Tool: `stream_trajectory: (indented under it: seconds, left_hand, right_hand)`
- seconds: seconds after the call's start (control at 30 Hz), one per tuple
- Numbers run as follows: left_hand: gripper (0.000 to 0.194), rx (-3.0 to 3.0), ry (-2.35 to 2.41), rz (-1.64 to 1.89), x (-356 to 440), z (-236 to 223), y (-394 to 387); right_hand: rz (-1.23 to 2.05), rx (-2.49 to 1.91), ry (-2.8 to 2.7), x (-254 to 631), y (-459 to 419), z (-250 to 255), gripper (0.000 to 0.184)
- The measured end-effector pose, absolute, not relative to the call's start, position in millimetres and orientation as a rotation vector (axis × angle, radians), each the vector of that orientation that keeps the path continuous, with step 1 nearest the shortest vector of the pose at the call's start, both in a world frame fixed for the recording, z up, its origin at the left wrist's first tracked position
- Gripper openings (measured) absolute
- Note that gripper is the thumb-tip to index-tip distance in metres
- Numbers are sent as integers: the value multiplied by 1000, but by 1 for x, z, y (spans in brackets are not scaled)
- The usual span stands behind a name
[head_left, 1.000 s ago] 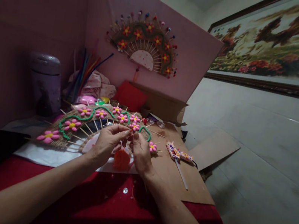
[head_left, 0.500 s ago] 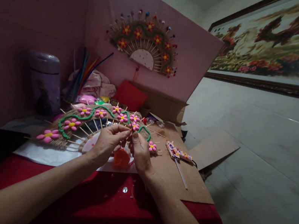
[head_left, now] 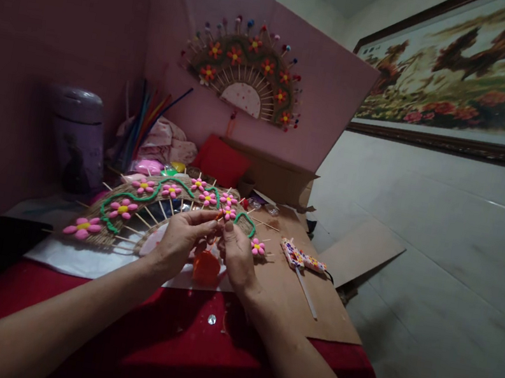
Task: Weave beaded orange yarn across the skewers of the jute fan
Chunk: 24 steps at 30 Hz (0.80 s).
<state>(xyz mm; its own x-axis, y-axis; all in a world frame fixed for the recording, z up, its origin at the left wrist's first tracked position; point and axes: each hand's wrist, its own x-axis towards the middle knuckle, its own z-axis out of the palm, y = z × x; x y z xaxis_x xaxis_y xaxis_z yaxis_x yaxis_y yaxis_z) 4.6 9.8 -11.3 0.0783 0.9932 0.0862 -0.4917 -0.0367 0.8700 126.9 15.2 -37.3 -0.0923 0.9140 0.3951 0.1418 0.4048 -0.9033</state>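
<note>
My left hand (head_left: 184,235) and my right hand (head_left: 238,252) meet in front of me, thumbs and forefingers pinched close together. Between the fingertips shows a small bit of orange thread (head_left: 220,214). An orange bundle (head_left: 206,268), its exact kind unclear, hangs or lies just below the hands. Behind them lies a fan-shaped twine craft (head_left: 103,215) with thin sticks, pink flowers with yellow centres and a wavy green pipe-cleaner-like strip. The hands hide part of its right half.
A patterned glue gun (head_left: 301,258) rests on a cardboard sheet (head_left: 328,314) at right. A lilac flask (head_left: 74,140) stands left, near pipe cleaners (head_left: 144,126). A similar finished-looking fan (head_left: 247,72) hangs on the pink panel. A clear gem (head_left: 212,320) lies on the red cloth (head_left: 147,352).
The orange bundle below the hands looks narrower and has turned slightly. A bit more orange shows at the fingertips. Both hands stay almost in place.
</note>
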Motion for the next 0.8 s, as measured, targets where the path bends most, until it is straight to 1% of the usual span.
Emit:
stream_trajectory:
  seconds: [0.17, 0.33, 0.47, 0.6, 0.8]
  left_hand:
    - [21, 859, 611, 1327, 3, -10, 11]
    - [17, 811, 587, 1298, 2, -11, 12]
    - [11, 799, 582, 1298, 2, -12, 13]
    - [14, 799, 589, 1337, 2, -9, 12]
    - [30, 787, 579, 1270, 3, -4, 10]
  right_hand:
    - [1000, -916, -1448, 127, 18, -36, 53]
    - [1061, -910, -1407, 127, 19, -38, 55]
    - [1053, -895, -1386, 127, 20, -38, 53]
    - [961, -894, -1338, 127, 18, -34, 41]
    - [781, -845, -1360, 127, 15, -28, 17]
